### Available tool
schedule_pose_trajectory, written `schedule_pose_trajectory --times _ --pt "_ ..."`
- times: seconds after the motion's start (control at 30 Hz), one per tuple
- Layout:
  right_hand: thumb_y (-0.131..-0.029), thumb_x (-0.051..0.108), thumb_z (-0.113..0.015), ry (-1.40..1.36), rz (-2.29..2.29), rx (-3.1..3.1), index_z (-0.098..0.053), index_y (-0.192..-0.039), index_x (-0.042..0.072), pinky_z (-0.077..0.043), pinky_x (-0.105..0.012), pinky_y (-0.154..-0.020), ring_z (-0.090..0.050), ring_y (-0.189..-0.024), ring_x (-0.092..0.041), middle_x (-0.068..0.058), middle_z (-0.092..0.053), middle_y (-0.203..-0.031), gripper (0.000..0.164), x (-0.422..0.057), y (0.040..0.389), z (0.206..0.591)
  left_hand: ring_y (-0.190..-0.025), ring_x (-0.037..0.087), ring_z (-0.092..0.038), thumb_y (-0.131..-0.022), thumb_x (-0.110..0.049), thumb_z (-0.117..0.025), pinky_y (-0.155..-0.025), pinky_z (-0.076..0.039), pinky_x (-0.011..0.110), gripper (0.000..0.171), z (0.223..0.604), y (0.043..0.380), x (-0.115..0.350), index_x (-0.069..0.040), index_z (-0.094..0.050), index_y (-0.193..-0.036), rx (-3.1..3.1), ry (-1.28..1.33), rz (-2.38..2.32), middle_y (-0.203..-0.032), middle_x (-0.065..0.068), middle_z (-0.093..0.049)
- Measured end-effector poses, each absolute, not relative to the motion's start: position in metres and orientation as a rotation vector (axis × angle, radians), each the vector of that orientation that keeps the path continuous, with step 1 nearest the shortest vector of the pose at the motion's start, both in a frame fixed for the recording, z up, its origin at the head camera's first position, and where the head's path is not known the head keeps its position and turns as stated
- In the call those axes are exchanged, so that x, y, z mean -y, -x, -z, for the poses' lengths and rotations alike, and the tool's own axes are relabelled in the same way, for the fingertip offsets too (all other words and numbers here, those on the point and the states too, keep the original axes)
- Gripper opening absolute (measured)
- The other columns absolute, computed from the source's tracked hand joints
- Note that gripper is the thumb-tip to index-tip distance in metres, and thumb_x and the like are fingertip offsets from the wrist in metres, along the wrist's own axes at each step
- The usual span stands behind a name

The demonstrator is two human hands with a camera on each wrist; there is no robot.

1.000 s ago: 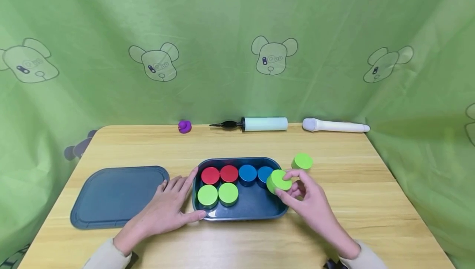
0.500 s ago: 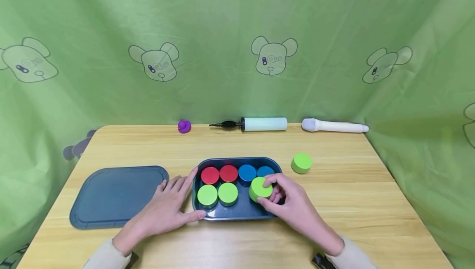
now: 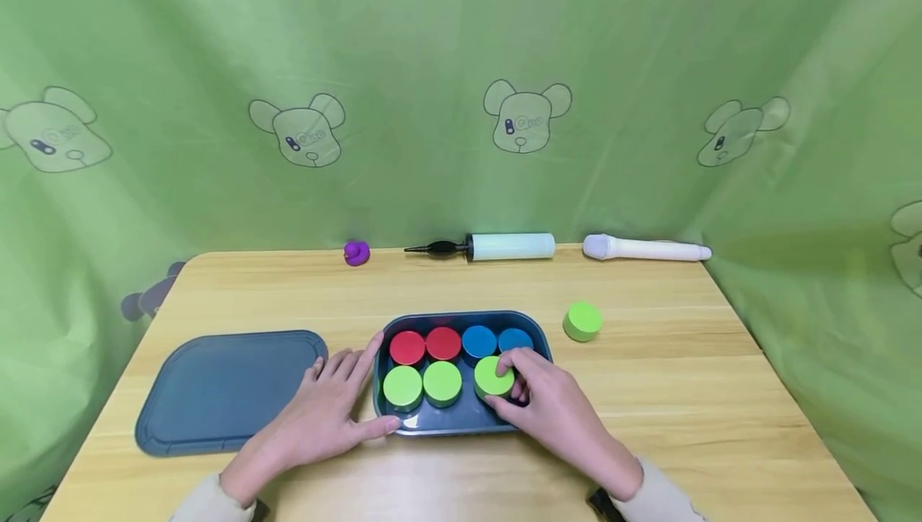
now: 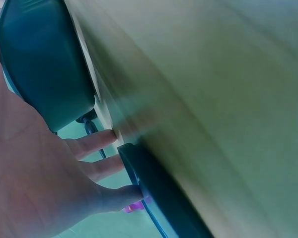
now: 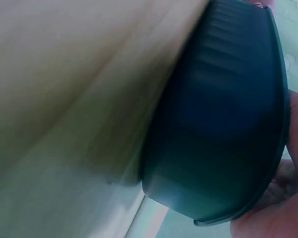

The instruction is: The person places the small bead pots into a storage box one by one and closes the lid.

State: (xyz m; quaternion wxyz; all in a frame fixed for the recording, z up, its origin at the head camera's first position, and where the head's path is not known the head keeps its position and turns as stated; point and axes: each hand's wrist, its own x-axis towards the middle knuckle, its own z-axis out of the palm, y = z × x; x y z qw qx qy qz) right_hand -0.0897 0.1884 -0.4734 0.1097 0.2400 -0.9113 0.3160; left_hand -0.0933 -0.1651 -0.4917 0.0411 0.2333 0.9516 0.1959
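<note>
A dark blue rectangular tray (image 3: pixel 461 419) holds two red round blocks (image 3: pixel 407 347), two blue ones (image 3: pixel 479 341) and two green ones (image 3: pixel 422 386) at the front left. My right hand (image 3: pixel 553 403) pinches a third green round block (image 3: pixel 490 376) between thumb and fingers inside the tray, in front of the blue pair. Whether its base touches the floor is hidden. My left hand (image 3: pixel 324 410) rests at the tray's left end, its fingers fairly straight, index finger and thumb at the rim. The right wrist view shows mostly the tray's outer wall (image 5: pixel 218 119).
A flat dark blue lid (image 3: pixel 223 390) lies left of the tray, close to my left fingers. Another green block (image 3: pixel 582 322) stands on the table behind right. Along the back edge lie a purple duck (image 3: pixel 356 253), a hand pump (image 3: pixel 511 246) and a white microphone (image 3: pixel 651 249).
My right hand has carried the green block leftward from over the tray's right end and lowered it inside, nearer the other green blocks. My left hand has stayed at the tray's left end.
</note>
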Motion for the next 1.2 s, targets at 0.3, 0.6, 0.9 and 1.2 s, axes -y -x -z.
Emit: schedule_pose_trajectory --times 0.3,0.6,0.9,1.2 --pt "-0.079 0.022 -0.102 -0.645 -0.848 2.742 -0.065 -0.102 0.019 -0.049 -0.022 -0.06 -0.059 -0.072 -0.004 0.012 -0.059 -0.084 0.043 -0.184 0.09 0.472 -0.149 0.046 -0.043 -0.095 -0.083 -0.06 -0.116 -0.026 0.081 0.115 0.492 0.093 0.163 -0.028 -0.004 -0.178 -2.907 -0.713 -0.613 -0.159 0.02 -0.051" --pt "-0.08 0.024 -0.101 -0.613 -0.774 2.83 -0.066 -0.093 0.024 -0.049 -0.023 -0.06 -0.06 -0.072 -0.002 0.013 -0.062 -0.081 0.037 -0.178 0.095 0.467 -0.15 0.047 -0.042 -0.095 -0.081 -0.062 -0.117 -0.025 0.08 0.115 0.49 0.094 0.163 -0.026 -0.005 -0.178 -2.912 -0.719 -0.612 -0.159 0.021 -0.051" --pt "-0.08 0.018 -0.101 -0.639 -0.856 2.827 -0.069 -0.093 0.023 -0.055 -0.024 -0.066 -0.067 -0.076 -0.004 0.011 -0.07 -0.087 0.035 -0.176 0.094 0.469 -0.15 0.048 -0.042 -0.094 -0.083 -0.06 -0.117 -0.025 0.081 0.115 0.492 0.092 0.164 -0.027 -0.005 -0.178 -2.902 -0.709 -0.63 -0.16 0.022 -0.05" --pt "-0.088 0.012 -0.094 -0.696 -1.031 2.696 -0.071 -0.096 0.018 -0.058 -0.024 -0.067 -0.064 -0.077 -0.004 0.009 -0.066 -0.091 0.025 -0.181 0.092 0.47 -0.151 0.048 -0.041 -0.095 -0.083 -0.06 -0.118 -0.024 0.08 0.114 0.491 0.092 0.164 -0.029 -0.004 -0.178 -2.896 -0.697 -0.632 -0.161 0.021 -0.049"
